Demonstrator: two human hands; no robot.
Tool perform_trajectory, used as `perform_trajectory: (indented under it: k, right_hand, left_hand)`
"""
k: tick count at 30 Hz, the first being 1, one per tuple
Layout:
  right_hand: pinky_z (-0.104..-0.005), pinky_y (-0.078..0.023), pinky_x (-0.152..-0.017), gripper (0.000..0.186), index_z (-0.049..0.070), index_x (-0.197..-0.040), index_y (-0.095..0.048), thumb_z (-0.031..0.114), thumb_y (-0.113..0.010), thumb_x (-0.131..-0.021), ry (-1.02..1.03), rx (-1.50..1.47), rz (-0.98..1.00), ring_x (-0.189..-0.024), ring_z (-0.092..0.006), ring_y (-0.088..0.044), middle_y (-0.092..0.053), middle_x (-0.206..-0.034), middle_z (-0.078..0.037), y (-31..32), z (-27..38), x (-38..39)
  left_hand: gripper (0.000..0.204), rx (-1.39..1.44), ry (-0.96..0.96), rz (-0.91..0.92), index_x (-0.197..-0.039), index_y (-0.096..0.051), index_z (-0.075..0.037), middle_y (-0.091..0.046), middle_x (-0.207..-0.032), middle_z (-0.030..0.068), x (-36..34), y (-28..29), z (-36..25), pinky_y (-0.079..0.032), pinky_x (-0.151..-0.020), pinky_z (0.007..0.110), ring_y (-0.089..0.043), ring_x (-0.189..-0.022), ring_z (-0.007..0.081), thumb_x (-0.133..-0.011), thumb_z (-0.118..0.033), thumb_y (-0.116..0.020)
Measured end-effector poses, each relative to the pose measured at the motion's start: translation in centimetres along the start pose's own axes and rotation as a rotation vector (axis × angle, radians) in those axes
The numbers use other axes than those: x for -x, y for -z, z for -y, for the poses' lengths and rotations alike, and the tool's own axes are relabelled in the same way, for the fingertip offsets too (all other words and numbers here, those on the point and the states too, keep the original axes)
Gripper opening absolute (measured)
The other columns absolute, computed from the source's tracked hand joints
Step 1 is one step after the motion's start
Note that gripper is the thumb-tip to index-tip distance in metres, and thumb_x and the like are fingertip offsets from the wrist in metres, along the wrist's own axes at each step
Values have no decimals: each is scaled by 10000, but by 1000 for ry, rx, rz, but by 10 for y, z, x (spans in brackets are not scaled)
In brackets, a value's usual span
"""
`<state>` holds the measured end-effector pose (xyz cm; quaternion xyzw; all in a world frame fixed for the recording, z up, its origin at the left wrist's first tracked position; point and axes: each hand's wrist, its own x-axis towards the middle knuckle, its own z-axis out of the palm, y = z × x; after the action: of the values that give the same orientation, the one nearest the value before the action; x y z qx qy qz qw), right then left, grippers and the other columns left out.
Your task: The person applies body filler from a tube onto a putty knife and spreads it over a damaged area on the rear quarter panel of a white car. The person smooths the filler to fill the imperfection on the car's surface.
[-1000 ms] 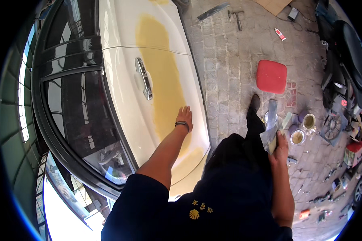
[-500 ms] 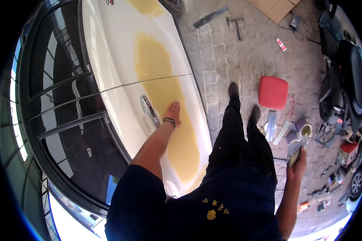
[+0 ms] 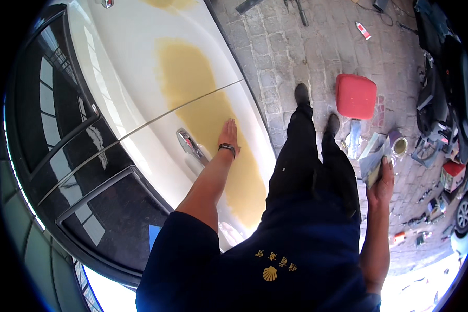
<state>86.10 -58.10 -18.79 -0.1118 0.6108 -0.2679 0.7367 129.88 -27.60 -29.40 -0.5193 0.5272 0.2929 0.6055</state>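
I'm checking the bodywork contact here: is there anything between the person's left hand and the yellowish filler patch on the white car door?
Nothing visible. The left hand lies flat, palm down, directly on the yellowish filler patch of the white car door, just right of the chrome door handle. No cloth or tool shows under it.

Near the top right of the frame a small red and white tube (image 3: 363, 30) lies on the paving. At the right, just beside my right hand (image 3: 382, 179), stands a round open tin (image 3: 399, 144) with a pale rim. Further right, near the edge, sits a small red and white box (image 3: 453, 174). I see no signs or screens.
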Motion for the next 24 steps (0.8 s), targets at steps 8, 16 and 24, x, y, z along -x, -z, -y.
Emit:
perform_trajectory:
  k: [8, 16, 24]
  right_hand:
    - [-380, -534, -1001, 288, 48, -1321, -583, 205, -611, -1081, -27, 24, -188, -1134, -203, -653, -670, -1245, -90, 112, 7, 24]
    - [-369, -527, -1016, 343, 31, -1361, -568, 220, -618, -1078, -80, 115, -224, -1151, -203, -643, -666, -1257, -91, 146, 3, 43]
    - [-383, -520, -1034, 346, 34, -1381, -562, 208, -603, -1085, -101, 115, -190, -1159, -206, -641, -668, -1259, -96, 149, 12, 27]
  left_hand:
    - [1067, -29, -213, 88, -1663, -122, 53, -66, -1758, 236, 4, -49, -168, -19, -1316, 517, -52, -1633, 385, -985, -692, -471]
    - [1094, 9, -545, 147, -1661, -129, 56, -67, -1757, 241, 98, -113, -332, -20, -1315, 522, -51, -1630, 398, -969, -705, -502]
    - [1016, 34, -786, 111, -1671, -176, 9, -106, -1768, 182, 183, -150, -366, -40, -1316, 504, -91, -1633, 349, -980, -665, -495]
